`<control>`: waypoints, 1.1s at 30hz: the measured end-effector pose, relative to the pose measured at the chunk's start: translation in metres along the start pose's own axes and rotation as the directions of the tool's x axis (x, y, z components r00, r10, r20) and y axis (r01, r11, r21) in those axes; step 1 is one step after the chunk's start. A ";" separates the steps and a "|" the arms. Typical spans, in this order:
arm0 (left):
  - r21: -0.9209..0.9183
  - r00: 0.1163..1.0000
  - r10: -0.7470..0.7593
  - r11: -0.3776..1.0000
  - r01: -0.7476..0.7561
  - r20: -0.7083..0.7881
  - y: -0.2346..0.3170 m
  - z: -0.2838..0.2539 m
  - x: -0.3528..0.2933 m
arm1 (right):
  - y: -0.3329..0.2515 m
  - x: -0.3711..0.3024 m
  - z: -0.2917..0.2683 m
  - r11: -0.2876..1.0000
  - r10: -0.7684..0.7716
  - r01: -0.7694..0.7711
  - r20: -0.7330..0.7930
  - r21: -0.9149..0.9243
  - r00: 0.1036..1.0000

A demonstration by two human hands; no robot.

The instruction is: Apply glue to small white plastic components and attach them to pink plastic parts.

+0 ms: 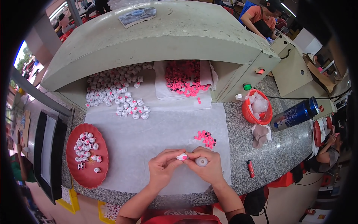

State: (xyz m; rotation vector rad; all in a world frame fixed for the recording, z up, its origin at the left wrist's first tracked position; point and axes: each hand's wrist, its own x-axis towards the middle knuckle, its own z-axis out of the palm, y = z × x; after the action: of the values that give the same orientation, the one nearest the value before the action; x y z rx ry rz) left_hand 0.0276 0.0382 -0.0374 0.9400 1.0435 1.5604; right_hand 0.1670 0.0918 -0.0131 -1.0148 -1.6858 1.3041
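Observation:
Over the white paper sheet (149,140), my left hand (161,168) pinches a small white rounded piece (181,157) with a pink patch. My right hand (209,167) meets it, thumb and fingers at the piece's right side. That hand also grips a small whitish bottle (201,161), its round end facing up; its tip is hidden. Just beyond my right hand lies a little pile of flat pink bits (205,139), some dark. On the left, a red scalloped tray (99,175) bears several similar white pieces (85,143).
A pale metal cabinet (156,46) arches over many white pieces (112,87) and a heap of pink bits (182,76) on cloth. Right of the sheet are a red basket (246,112) with plastic bags, a brown cloth (260,136), a blue can (294,115) and a red tube (250,168).

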 end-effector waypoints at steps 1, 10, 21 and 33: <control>-0.001 1.000 -0.008 1.000 0.008 -0.009 0.000 0.000 0.000 | 0.001 0.000 -0.001 1.000 -0.003 0.003 0.002 0.001 1.000; -0.417 0.924 -0.378 0.849 0.323 -0.054 0.005 -0.004 0.007 | -0.001 0.006 0.001 0.990 -0.138 0.138 0.059 0.015 0.989; 0.074 0.996 -0.042 0.997 0.036 0.081 0.008 -0.001 -0.003 | 0.019 0.003 -0.008 0.885 0.083 -0.149 0.165 0.441 0.983; 0.108 0.991 -0.135 0.985 0.136 -0.020 0.016 -0.008 -0.002 | 0.017 -0.002 0.016 0.897 0.201 -0.208 0.060 0.390 0.978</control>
State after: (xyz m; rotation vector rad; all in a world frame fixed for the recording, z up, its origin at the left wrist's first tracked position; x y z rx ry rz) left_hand 0.0151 0.0331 -0.0248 0.9143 1.1869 1.4103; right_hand 0.1559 0.0864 -0.0325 -0.9528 -1.2752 1.7126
